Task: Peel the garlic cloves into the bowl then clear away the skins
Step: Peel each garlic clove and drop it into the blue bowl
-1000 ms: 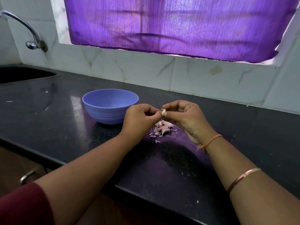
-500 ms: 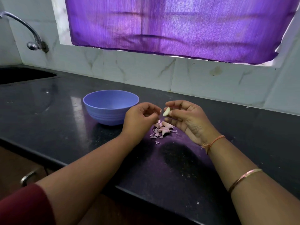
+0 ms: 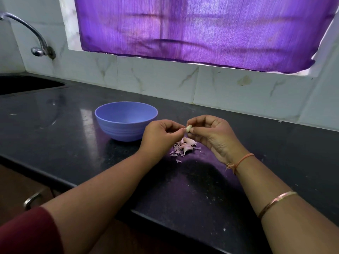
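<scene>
Above the small heap of skins (image 3: 185, 146) I hold one garlic clove (image 3: 189, 128) between both hands. My right hand (image 3: 214, 136) pinches it with curled fingers, and the thumb and forefinger of my left hand (image 3: 161, 136) pinch at its near end. The clove looks pale and almost bare, so I judge that its peeling is nearly finished. It must then go into the blue bowl (image 3: 121, 131), which stands just to the left of my hands. I cannot see the bottom of the bowl, so I cannot say how many cloves are inside. Some bigger pink pieces in the heap may be unpeeled cloves, but I cannot tell. The skins are not yet cleared; this step is all left to do.

The counter (image 3: 73, 143) is dark polished stone with pale specks. A sink (image 3: 27, 85) and a curved tap (image 3: 36, 39) are at the far left, white marbled tiles (image 3: 156, 77) behind, and a purple curtain (image 3: 201, 28) covers the window.
</scene>
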`<state>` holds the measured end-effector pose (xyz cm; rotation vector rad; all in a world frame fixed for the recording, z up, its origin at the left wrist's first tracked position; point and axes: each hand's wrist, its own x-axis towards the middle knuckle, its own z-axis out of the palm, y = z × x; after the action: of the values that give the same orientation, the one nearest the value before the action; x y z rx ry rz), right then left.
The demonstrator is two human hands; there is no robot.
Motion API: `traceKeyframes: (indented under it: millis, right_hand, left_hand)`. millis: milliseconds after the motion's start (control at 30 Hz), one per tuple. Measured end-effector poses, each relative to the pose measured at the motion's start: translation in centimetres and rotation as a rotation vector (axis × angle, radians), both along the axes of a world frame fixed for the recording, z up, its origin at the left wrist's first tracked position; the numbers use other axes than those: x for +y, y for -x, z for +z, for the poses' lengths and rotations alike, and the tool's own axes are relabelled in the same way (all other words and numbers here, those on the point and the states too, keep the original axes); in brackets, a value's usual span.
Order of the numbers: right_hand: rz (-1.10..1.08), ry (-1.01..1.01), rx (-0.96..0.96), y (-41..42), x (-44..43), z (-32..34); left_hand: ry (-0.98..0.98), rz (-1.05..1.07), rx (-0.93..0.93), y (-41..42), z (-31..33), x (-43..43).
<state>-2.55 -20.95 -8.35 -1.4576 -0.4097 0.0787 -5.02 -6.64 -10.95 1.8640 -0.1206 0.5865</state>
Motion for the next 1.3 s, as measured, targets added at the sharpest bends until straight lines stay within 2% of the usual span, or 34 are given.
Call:
traceKeyframes:
  millis: [233, 533, 800, 1300]
  right_hand:
    - [-0.054, -0.013, -0.016, 0.06, 0.06, -0.07]
    - [-0.083, 0.069, -0.07, -0.07, 0.17, -0.19]
    - [-0.016, -0.093, 0.041, 0.14, 0.05, 0.2]
    - [-0.142, -0.039, -0.003, -0.07, 0.2, 0.2]
  left_hand:
    - [-0.044, 0.021, -0.038, -0.08, -0.03, -0.01]
    - [0.051, 0.002, -0.005, -0.22, -0.1, 0.02]
    - [0.085, 0.06, 0.01, -0.45, -0.09, 0.03]
    - [0.032, 0.084, -0.018, -0.47, 0.03, -0.06]
